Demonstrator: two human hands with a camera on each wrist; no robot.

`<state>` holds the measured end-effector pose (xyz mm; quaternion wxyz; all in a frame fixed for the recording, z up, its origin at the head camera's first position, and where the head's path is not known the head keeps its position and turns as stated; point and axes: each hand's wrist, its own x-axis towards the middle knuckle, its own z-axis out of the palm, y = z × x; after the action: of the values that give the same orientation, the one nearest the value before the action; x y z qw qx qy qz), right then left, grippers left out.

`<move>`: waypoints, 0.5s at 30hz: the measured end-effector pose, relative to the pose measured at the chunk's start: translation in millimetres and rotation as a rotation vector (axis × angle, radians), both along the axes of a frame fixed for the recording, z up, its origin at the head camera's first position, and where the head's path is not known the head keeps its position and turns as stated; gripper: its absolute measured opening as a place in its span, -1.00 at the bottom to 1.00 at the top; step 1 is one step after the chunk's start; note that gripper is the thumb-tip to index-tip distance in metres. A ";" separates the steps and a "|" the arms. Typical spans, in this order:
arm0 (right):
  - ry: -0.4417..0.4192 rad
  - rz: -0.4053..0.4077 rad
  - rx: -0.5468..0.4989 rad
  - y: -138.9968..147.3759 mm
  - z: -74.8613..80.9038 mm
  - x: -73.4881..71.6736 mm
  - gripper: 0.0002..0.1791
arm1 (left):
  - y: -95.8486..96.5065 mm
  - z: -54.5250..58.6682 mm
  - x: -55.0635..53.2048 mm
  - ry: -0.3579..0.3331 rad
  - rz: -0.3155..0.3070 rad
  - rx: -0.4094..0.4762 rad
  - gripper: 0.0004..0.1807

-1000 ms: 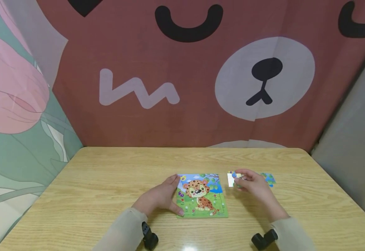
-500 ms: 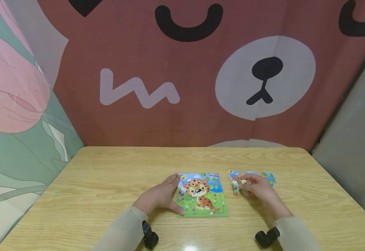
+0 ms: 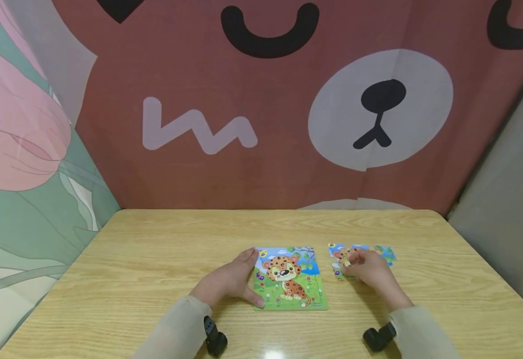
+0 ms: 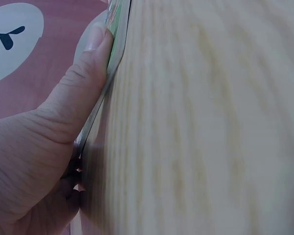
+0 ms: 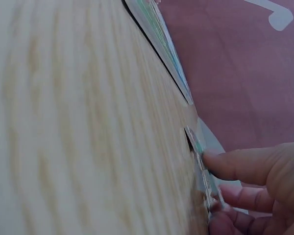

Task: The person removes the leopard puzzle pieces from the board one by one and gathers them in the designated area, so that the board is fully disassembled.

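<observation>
A square jigsaw puzzle point(image 3: 294, 279) with a sitting leopard on green grass lies flat on the table. My left hand point(image 3: 225, 280) grips its left side, thumb over the near corner and fingers at the far one; the left wrist view shows the thumb point(image 4: 81, 81) along the edge. To the right, my right hand point(image 3: 369, 269) pinches a green-edged puzzle piece point(image 3: 337, 272) low over the table, thumb and curled fingers close together. Other pieces, one with a blue-sky corner point(image 3: 335, 249) and one with leaves point(image 3: 385, 252), lie around these fingers, partly hidden beneath them.
The wood-grain table point(image 3: 162, 249) runs back to a wall hanging point(image 3: 279, 179) with a large cartoon bear face. A grey panel point(image 3: 508, 199) stands along the right side. Black wrist cameras point(image 3: 216, 343) sit at both cuffs.
A piece that was raised and catching glare has come down among the others, which now lie closer together. My right hand shifts slightly over them. The left hand and puzzle stay put.
</observation>
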<state>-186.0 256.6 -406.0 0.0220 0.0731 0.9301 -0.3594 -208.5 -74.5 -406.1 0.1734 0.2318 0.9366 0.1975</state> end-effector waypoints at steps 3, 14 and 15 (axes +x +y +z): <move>-0.002 0.006 0.075 -0.8 2.7 0.0 -0.60 | -0.1 0.2 0.0 -0.005 0.007 -0.002 0.43; -0.003 0.023 0.037 2.0 5.3 3.7 -0.51 | 0.1 -2.2 -1.7 0.017 -0.008 0.017 0.41; -0.004 0.019 0.027 2.3 6.3 4.1 -0.50 | 0.1 -2.4 -1.8 0.017 -0.010 0.017 0.41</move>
<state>-181.9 259.0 -399.7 0.0263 0.0651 0.9354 -0.3465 -210.3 -74.5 -408.5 0.1643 0.2395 0.9352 0.2029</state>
